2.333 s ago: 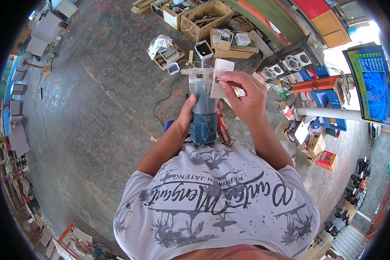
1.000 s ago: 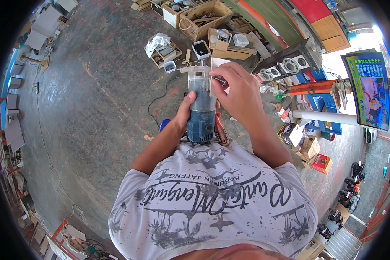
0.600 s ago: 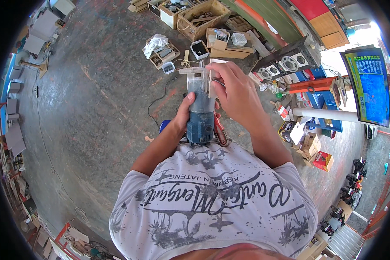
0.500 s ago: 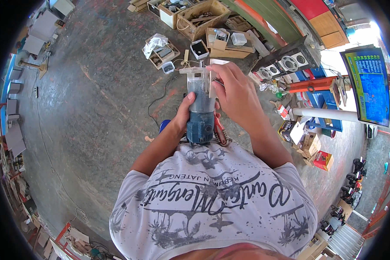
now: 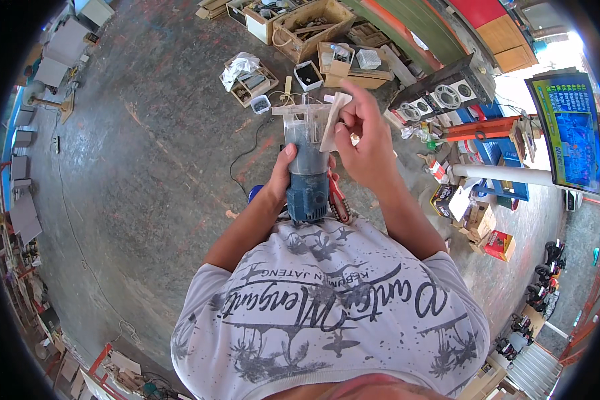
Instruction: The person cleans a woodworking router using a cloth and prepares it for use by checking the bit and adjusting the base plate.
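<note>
A trim router [image 5: 307, 190], dark blue at the motor end with a clear, dusty base, stands upright against my shirt front. My left hand [image 5: 279, 177] is wrapped round its left side, the thumb lying on the clear part. At the router's upper right, my right hand [image 5: 372, 143] pinches a flat, pale plate [image 5: 334, 125] between the thumb and bent fingers, with the index finger lifted. The plate leans at a slant beside the base; whether it is attached there is hidden. A red-handled tool [image 5: 338, 197] hangs beside the motor.
Wooden crates [image 5: 311, 43] of parts stand on the floor ahead, near a small white tub [image 5: 260, 105] and a box with white cloth [image 5: 241, 69]. A black cord [image 5: 235, 163] trails across the floor. Speakers [image 5: 445, 97] and a lit screen [image 5: 567, 133] are at the right.
The pale plate has swung from nearly parallel with the router to a slant, its top leaning right. My right index finger has lifted off it. My left hand keeps its hold.
</note>
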`<action>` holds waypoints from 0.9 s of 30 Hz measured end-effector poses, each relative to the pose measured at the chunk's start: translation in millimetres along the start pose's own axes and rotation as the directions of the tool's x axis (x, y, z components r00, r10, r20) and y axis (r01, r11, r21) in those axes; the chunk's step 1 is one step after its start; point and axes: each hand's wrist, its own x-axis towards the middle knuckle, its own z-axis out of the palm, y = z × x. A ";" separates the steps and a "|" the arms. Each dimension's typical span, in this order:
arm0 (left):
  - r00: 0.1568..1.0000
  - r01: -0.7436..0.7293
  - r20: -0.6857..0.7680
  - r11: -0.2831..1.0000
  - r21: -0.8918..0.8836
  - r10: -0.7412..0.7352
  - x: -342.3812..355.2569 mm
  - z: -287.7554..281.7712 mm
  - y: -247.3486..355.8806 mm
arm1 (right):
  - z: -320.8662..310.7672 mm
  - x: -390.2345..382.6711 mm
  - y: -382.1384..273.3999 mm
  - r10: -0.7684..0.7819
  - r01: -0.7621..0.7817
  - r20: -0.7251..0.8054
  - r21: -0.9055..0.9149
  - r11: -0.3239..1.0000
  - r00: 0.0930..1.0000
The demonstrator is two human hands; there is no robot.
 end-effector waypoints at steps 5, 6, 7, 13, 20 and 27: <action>0.996 0.008 0.089 0.999 -0.040 -0.004 7.5 -6.7 -4.9 | -7.7 12.8 27.3 0.108 -0.110 0.025 0.153 0.982 0.994; 0.997 0.031 0.078 0.999 -0.035 -0.028 6.1 -4.4 -4.6 | -10.9 14.4 29.3 0.158 -0.166 0.060 0.178 0.970 0.986; 0.996 0.053 0.066 0.998 -0.030 -0.051 4.3 -1.8 -4.3 | -14.6 15.9 31.9 0.206 -0.222 0.096 0.201 0.954 0.974; 0.998 -0.032 0.058 0.999 -0.038 0.035 5.6 -0.6 -7.7 | -43.6 15.6 59.9 0.265 -0.348 0.245 0.415 0.841 0.933; 0.971 -0.239 -0.066 0.950 -0.203 0.230 -7.5 -9.5 -0.4 | -75.1 -6.4 113.3 0.352 -0.419 0.230 0.579 0.699 0.907; 0.884 -0.467 -0.194 0.813 -0.347 0.424 -46.6 -36.7 -1.8 | -96.6 -70.9 208.5 0.617 -0.573 0.183 0.630 0.524 0.766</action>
